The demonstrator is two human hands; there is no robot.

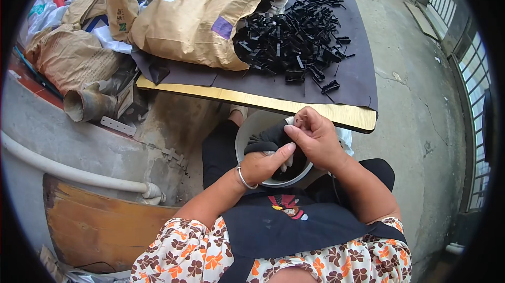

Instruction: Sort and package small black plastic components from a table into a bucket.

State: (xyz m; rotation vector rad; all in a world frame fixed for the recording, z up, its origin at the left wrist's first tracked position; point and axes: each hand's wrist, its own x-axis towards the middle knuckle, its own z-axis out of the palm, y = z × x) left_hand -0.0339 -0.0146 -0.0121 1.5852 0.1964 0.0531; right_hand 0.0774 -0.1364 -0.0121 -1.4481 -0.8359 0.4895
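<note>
A dark grey work glove (273, 134) with pale parts is bunched between my two hands, above a white bucket (242, 135). My left hand (261, 166) is closed on the glove's lower side, its thumb pointing toward my right hand. My right hand (321, 138) pinches the glove's pale upper end between thumb and fingers. Whether a small part is also in that pinch is too fine to make out. The bucket stands between my knees, and its dark inside is mostly hidden by my hands.
Ahead is a table with a dark cover (363, 73) and a yellow front edge (247, 97). On it, a brown paper sack (184, 25) lies open beside a heap of small black plastic parts (300, 31). Left are crumpled sacks (79, 57) and a white pipe (79, 168).
</note>
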